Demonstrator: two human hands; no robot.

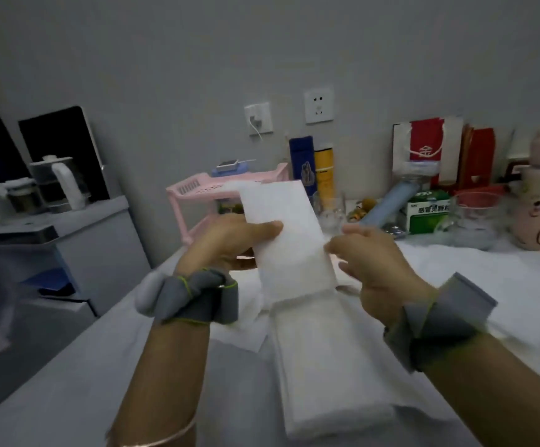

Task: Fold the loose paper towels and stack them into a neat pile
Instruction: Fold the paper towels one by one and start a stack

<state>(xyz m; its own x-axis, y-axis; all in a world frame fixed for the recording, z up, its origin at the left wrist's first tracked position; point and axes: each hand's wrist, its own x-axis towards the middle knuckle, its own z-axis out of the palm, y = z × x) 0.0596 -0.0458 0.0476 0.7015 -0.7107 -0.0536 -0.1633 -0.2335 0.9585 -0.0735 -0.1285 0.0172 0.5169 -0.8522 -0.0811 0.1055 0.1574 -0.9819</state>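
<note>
1. The paper towel (286, 233), a white folded strip, stood upright at mid-frame.
2. The left hand (230, 240) pinched its left edge; the right hand (371, 256) pinched its right.
3. The pile (330, 366) lay below on the table (68, 382).

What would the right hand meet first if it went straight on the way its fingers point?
Probably the held paper towel, whose edge the right hand seems to pinch; the left hand lies beyond.
</note>
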